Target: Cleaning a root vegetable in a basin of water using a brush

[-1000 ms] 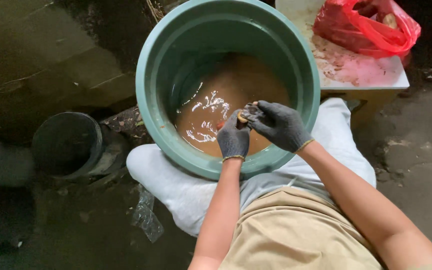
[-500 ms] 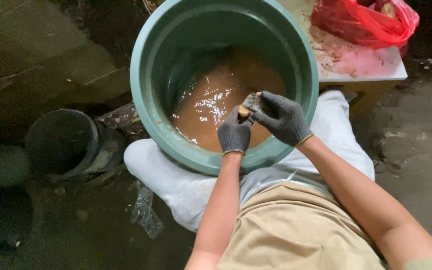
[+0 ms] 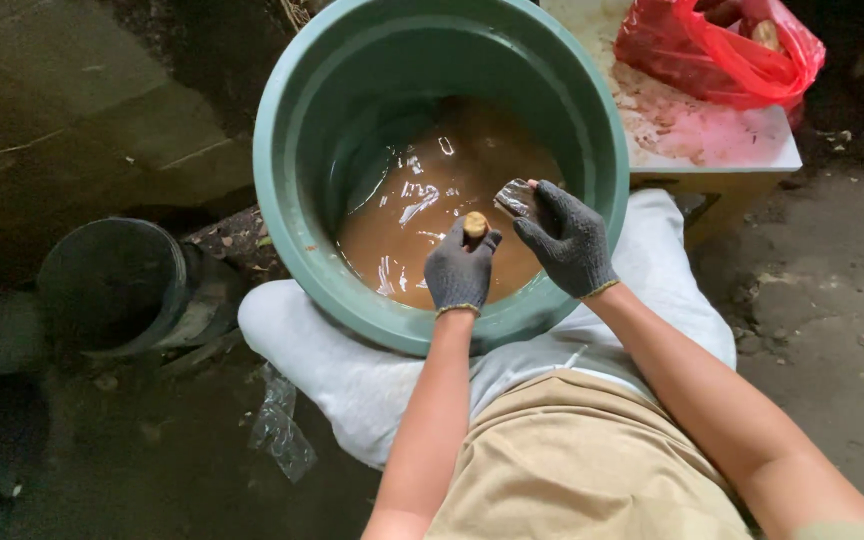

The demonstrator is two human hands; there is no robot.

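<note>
Gloves, dark grey knit, are being worn on both hands above a large green tub [image 3: 297, 215] half filled with brown muddy water [image 3: 422, 215]. A small tan root-like piece [image 3: 475, 224] is being gripped in the left hand [image 3: 460, 272], which is clenched around its lower part; only the rounded tip is being shown above the fist, at 12 o'clock from the knuckles. Its long axis is being held roughly upright, leaning slightly toward 1 o'clock. A small shiny scraper or blade [image 3: 515, 197] (exact kind cannot be told) is being pinched in the fingertips of the right hand [image 3: 570, 240]. The blade is lying at about 1 o'clock from the tan piece, just beside it but not touching. The tan piece is therefore lying at 7 o'clock from the blade, nearer the left hand, over the near part of the water. A red plastic bag [image 3: 722, 50] is being kept on a stained white board [image 3: 712, 140] at 2 o'clock from the tub. A dark bucket [image 3: 112, 285] is standing at 9 o'clock.
</note>
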